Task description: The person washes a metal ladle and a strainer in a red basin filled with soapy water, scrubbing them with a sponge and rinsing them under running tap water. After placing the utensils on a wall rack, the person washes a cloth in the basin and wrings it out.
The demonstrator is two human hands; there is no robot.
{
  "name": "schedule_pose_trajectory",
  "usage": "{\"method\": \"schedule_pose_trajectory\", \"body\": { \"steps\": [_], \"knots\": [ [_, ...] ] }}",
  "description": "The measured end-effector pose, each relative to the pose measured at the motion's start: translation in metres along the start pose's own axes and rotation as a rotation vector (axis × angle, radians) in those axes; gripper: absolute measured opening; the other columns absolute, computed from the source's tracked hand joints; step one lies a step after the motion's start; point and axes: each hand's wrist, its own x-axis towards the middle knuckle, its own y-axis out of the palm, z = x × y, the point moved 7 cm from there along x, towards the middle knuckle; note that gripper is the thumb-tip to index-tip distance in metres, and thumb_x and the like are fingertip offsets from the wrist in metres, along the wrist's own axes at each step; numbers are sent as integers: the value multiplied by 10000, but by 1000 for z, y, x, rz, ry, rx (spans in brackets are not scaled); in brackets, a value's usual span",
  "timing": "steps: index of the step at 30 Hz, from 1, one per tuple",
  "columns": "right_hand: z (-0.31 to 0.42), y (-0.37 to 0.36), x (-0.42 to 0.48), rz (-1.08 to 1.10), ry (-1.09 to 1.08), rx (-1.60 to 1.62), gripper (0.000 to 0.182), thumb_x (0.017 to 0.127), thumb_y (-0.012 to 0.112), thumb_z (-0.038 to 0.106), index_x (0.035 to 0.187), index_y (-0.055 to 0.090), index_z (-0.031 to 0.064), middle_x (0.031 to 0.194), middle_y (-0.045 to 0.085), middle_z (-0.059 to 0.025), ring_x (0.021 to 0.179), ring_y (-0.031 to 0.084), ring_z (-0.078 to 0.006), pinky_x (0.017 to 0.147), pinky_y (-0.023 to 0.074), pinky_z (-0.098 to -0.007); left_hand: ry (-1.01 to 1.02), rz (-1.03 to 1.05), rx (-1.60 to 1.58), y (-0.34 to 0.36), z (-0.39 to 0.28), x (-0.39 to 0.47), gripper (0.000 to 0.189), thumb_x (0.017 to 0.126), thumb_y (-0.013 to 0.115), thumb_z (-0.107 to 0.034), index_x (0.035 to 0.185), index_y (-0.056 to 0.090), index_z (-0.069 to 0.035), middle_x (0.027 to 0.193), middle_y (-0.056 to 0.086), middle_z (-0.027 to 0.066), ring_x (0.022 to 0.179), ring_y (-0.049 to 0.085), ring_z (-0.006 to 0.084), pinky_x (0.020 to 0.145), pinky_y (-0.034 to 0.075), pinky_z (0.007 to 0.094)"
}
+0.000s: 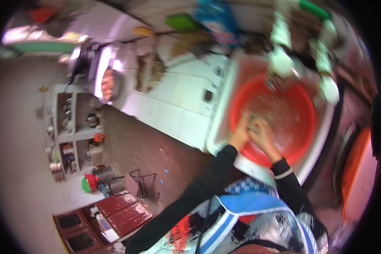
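Observation:
My left hand (240, 132) and my right hand (264, 136) meet over the near left part of a red plastic basin (310, 117). Between their fingers is a small grey-green thing (253, 124), too blurred and covered to name. The basin sits inside a white sink (221, 111), and rippling, slightly frothy water (281, 117) fills much of it. Above its far side hangs a white tap (280, 62) on a white pipe. Both wrists come out of dark sleeves and reach across the sink's front rim.
Left of the sink runs a white tiled counter (177, 95) with dark scraps on it. A blue plastic pack (217, 23) and a green block (181, 21) stand behind. Another white tap (328, 90) juts out at right, above an orange basin (357, 171). A stool (134, 184) stands on the floor.

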Motion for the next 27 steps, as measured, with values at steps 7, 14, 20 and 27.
{"method": "schedule_pose_trajectory", "body": {
  "steps": [7,14,20,27],
  "knots": [
    [28,-4,-19,-280,-173,-22,351,815,599,324,570,513,88,554,546,-107,517,541,-300,520,408,-407,-28,26,276,60,-14,-86,395,936,449,-190,1291,463,-17,1144,556,69,1059,545,158,923,442,297],
    [-77,-48,57,-57,143,-368,349,891,448,404,808,627,116,783,644,-141,740,625,-329,648,484,-456,-29,257,230,112,-22,-86,545,762,370,92,1288,454,-24,1288,463,135,1192,461,258,1020,382,367],
    [-98,-128,26,-121,212,-733,222,837,546,277,906,620,80,832,648,-121,818,621,-320,653,502,-439,225,-155,814,47,-45,-77,579,747,487,34,1318,405,-12,1310,444,165,1228,424,208,1018,322,308],
    [-121,-27,1,-145,69,-888,303,730,615,210,1004,585,83,1052,588,-168,1000,561,-330,715,494,-472,551,-291,1642,74,-23,-74,667,715,617,-113,1312,360,42,1278,423,258,1212,391,391,1006,345,433]
  ]
}}
